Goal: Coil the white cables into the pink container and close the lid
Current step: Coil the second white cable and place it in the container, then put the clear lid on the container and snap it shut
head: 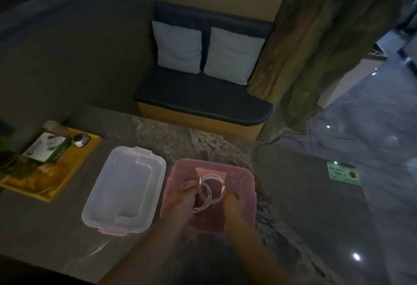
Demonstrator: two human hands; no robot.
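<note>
White cables [206,191] lay in thin round loops inside the pink container [244,181], between the two hands. The left hand [180,196] had its fingers [190,185] curled narrow around the left side of the loops, pinching the thin cord near one small plug end. The right hand [235,201] was blurred; its fingers seemed bent close at the right edge of the coil, but whether they gripped the cord could not be told. Both bare forearms reached in from the near edge.

Around the fingers, the container was a rounded rectangle of cloudy pink plastic with smooth walls, open at the top. Just left of the left hand lay the lid [126,191], clear plastic, rectangular with rounded corners, a raised inner panel and pink clips at its two short ends, flat on the table [56,228]. That table was dark stone with pale veins. Farther left sat a yellow tray [74,167] holding a small printed box [48,148] and a shiny metal spoon [80,140]. Well beyond the fingers stood a dark padded bench [203,99] with two soft pale square cushions [178,48].
</note>
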